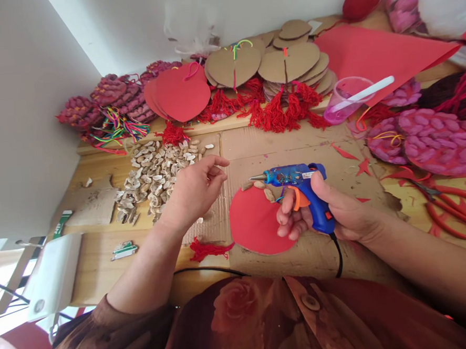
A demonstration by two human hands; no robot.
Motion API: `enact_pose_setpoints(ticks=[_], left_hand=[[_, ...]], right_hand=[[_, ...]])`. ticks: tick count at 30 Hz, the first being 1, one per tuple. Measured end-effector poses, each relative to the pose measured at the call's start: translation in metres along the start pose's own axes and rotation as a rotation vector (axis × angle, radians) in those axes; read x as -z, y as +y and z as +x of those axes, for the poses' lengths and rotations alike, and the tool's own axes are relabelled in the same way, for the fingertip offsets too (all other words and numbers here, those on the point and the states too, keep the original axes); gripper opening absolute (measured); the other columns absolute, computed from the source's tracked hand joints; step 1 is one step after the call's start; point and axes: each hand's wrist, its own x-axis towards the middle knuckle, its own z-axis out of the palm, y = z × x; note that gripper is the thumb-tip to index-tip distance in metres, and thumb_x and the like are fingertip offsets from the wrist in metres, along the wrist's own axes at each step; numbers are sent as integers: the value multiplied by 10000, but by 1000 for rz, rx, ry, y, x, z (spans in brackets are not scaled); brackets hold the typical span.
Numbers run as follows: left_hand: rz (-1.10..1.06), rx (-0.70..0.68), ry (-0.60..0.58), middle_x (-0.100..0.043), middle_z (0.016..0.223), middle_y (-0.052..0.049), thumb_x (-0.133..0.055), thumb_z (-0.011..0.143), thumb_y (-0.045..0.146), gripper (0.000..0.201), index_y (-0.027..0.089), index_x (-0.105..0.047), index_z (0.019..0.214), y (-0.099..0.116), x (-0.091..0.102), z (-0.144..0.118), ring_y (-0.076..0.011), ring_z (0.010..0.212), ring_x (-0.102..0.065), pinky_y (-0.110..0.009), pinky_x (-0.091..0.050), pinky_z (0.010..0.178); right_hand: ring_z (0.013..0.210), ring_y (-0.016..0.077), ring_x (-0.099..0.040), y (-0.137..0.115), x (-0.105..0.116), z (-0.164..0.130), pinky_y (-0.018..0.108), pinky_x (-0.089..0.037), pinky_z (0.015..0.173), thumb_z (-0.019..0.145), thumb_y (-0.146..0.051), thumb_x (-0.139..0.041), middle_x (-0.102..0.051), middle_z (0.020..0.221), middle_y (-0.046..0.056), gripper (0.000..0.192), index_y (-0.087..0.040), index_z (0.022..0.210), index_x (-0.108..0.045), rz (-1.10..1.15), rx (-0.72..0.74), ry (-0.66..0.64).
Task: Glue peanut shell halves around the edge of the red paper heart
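Note:
My right hand (337,205) grips a blue hot glue gun (294,176) by its handle, with the fingers near the orange trigger. The nozzle points left, above the upper edge of a red heart-shaped or rounded piece (255,220) on the cardboard. A few peanut shells (269,194) sit along that upper edge. To the left, my left hand (196,190) hovers beside a heap of peanut shells (161,163); its fingers are loosely bent, thumb and index apart, with nothing visible between them. A red yarn tassel (209,248) lies at the red piece's lower left.
Orange-handled scissors (456,213) and red scraps lie at right. A pink plastic cup (345,102) with a white stick stands behind. Cardboard discs (234,66), red pieces (183,93) and pink shell-covered pieces (440,141) line the back and right. A black cord (338,257) trails below.

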Motion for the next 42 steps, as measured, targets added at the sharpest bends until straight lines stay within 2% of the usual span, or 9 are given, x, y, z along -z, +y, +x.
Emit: enact_pose_setpoints(ticks=[6,12,16,21,27,32,35,37,42], left_hand=[[45,25,40,-786,807,20,-650,872,208,162,232,-770,978,-6,8,-2,-161,679,-692,-295,-514,715],[189,9,202,-800,902,0,-607,905,169,206,239,-777,997,-11,17,-2,-190,831,-730,-320,-546,833],[88,-98,57,-793,976,-18,-702,862,160,199,217,-737,1049,-3,-8,-5,-194,886,-728,-322,-555,858],[74,-224,-1,-765,1021,-59,-725,835,131,244,183,-696,1072,7,-42,-8,-224,975,-697,-349,-547,922],[80,-227,26,-755,1032,-68,-629,860,80,257,192,-684,1085,3,-49,-7,-211,950,-697,-337,-551,917],[172,-213,176,-750,1124,-86,-662,909,155,257,186,-692,1163,-5,-27,-1,-227,1022,-688,-359,-534,962],[254,-166,323,-771,1014,-74,-646,949,236,118,199,-746,998,-17,4,4,-246,990,-690,-387,-531,942],[321,-78,384,-774,949,-65,-629,950,236,135,213,-759,921,-29,25,4,-254,935,-699,-405,-539,909],[422,17,248,-783,1020,-70,-627,855,96,248,236,-779,991,-58,47,-2,-278,1025,-710,-448,-539,974]], right_hand=[[900,245,-792,5,5,0,319,-621,748,912,-757,-530,-748,931,75,616,-182,962,-744,25,19,-22],[908,268,-790,11,13,2,343,-633,753,941,-736,-492,-744,947,104,606,-194,969,-762,39,39,-35],[869,269,-790,11,11,3,345,-637,729,923,-756,-498,-746,915,107,622,-200,954,-775,8,36,-14],[869,262,-783,6,4,0,329,-621,724,928,-752,-485,-744,909,116,628,-199,923,-782,-4,20,46],[879,275,-762,2,-3,-3,366,-605,744,896,-782,-495,-728,930,138,641,-205,875,-775,-19,-40,142],[872,282,-748,2,-4,-3,393,-592,764,895,-782,-488,-697,937,128,622,-221,867,-756,-17,-49,156],[868,289,-742,2,-4,-3,401,-592,753,881,-788,-502,-696,936,136,613,-230,843,-752,-33,-56,172],[864,286,-741,3,-5,-3,392,-588,730,892,-774,-501,-687,914,128,591,-244,839,-757,-27,-48,181],[831,273,-725,4,-5,-3,386,-574,707,908,-773,-463,-670,897,121,588,-258,830,-734,-27,-45,196]])
